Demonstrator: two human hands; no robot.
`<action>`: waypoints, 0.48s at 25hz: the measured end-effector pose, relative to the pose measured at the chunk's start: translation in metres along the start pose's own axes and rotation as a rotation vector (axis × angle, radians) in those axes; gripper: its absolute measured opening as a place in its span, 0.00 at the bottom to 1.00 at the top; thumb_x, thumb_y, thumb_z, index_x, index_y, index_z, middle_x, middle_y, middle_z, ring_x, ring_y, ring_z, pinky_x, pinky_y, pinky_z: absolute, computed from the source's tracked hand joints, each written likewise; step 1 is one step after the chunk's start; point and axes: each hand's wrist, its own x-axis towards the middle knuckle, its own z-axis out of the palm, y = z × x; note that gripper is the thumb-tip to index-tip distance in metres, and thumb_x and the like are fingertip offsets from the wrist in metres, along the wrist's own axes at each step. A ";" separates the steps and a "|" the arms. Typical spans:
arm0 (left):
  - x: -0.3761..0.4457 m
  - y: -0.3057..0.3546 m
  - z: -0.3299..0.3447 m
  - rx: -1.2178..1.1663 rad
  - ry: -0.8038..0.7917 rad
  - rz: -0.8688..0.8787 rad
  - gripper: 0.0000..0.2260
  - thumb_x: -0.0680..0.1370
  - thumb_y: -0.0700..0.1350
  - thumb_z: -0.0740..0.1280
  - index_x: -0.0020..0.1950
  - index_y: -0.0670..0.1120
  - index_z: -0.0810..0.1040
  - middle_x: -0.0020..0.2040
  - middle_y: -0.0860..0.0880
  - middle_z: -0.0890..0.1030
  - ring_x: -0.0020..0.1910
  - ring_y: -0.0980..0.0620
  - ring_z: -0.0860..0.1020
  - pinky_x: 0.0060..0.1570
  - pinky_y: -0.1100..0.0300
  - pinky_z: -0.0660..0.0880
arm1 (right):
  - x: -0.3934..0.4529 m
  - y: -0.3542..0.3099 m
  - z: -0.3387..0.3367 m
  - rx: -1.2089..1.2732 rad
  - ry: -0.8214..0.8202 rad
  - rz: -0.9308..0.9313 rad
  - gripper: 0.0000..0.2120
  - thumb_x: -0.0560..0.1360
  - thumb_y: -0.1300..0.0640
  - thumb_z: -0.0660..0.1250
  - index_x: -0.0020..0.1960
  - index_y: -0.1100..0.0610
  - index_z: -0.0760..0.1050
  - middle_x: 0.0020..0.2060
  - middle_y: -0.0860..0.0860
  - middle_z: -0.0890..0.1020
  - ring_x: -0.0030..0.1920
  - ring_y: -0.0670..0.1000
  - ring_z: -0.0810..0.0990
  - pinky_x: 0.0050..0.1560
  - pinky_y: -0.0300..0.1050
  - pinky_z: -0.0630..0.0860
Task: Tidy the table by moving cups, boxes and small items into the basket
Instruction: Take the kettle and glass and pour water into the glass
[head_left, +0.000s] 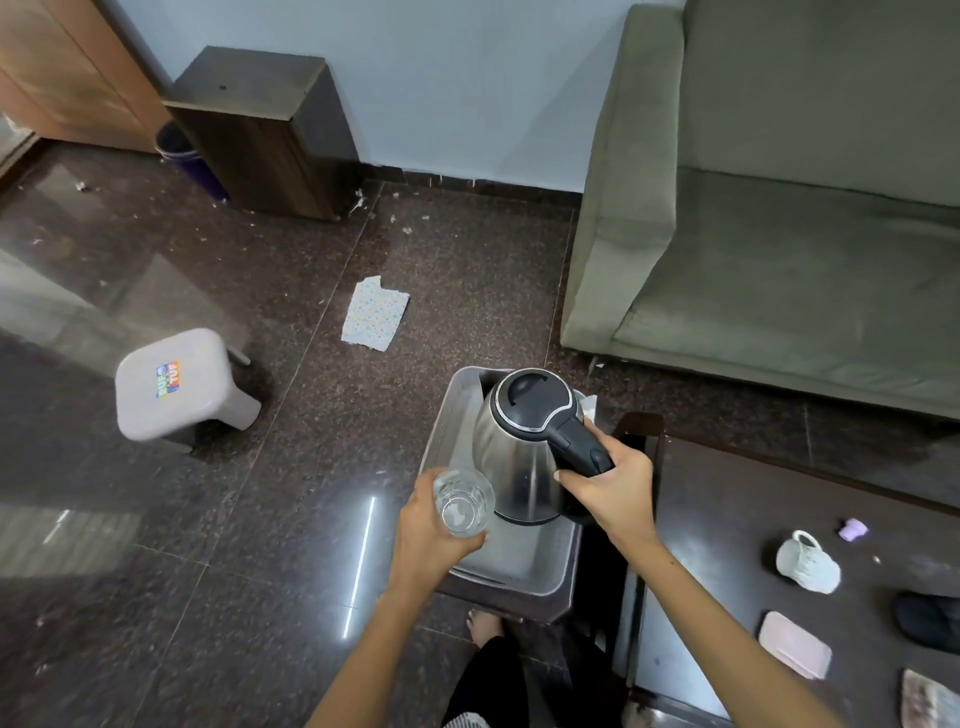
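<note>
Kettle (519, 447) over basket (540, 566), my right hand (608, 486) gripping handle to lower it in. Left hand (434, 530) clasps glass (462, 501) at basket's near-left edge, queued next, I judge.

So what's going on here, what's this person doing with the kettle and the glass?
A person is tidying up. Their right hand grips the handle of a steel kettle that sits in or just above a grey basket, while the left hand holds a clear glass over the basket's near end. On the dark table to the right, a white mug on its side, a small purple item and a pink box are not yet moved.
</note>
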 end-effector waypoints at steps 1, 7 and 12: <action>-0.005 0.004 0.004 0.003 0.002 0.001 0.37 0.53 0.52 0.80 0.57 0.58 0.67 0.51 0.57 0.79 0.50 0.55 0.79 0.48 0.63 0.76 | -0.006 0.000 -0.012 0.011 0.013 -0.004 0.30 0.60 0.67 0.74 0.61 0.54 0.78 0.34 0.54 0.84 0.33 0.39 0.75 0.39 0.31 0.74; -0.053 0.044 0.048 0.034 -0.004 0.097 0.37 0.54 0.46 0.82 0.58 0.55 0.68 0.50 0.55 0.79 0.48 0.53 0.79 0.46 0.64 0.71 | -0.054 0.023 -0.109 0.007 0.068 0.004 0.33 0.60 0.69 0.75 0.64 0.58 0.75 0.39 0.46 0.84 0.36 0.31 0.76 0.41 0.24 0.72; -0.105 0.064 0.118 0.043 -0.013 0.116 0.38 0.51 0.52 0.81 0.56 0.56 0.66 0.48 0.50 0.80 0.46 0.48 0.80 0.47 0.54 0.77 | -0.101 0.065 -0.202 -0.051 0.088 0.029 0.33 0.60 0.67 0.74 0.65 0.57 0.75 0.33 0.52 0.84 0.31 0.36 0.74 0.39 0.32 0.73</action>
